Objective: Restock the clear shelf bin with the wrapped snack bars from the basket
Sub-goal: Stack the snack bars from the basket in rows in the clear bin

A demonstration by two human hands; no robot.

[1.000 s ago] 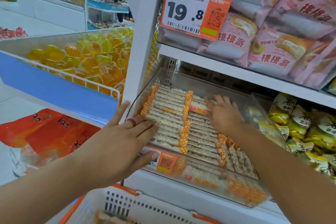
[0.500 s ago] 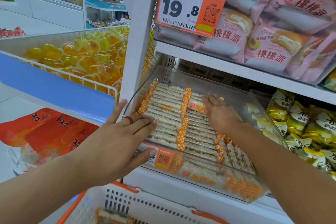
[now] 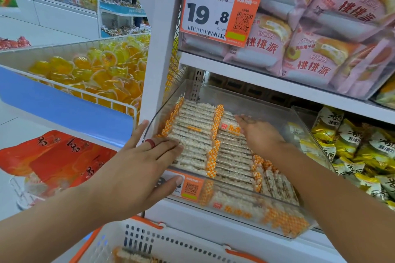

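The left hand (image 3: 130, 168) lies flat at the bin's (image 3: 241, 196) front left corner, fingers (image 3: 168, 147) straight on the bars (image 3: 192, 134), thumb against the front wall. The right hand (image 3: 260, 134) rests palm down, fingers straight, on the middle rows. More bars show in the basket (image 3: 171, 243) below.

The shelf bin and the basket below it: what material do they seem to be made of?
The shelf bin looks like clear glossy plastic, probably acrylic: the snack bars show through its walls. The basket seems to be white moulded plastic with punched slots and an orange rim.
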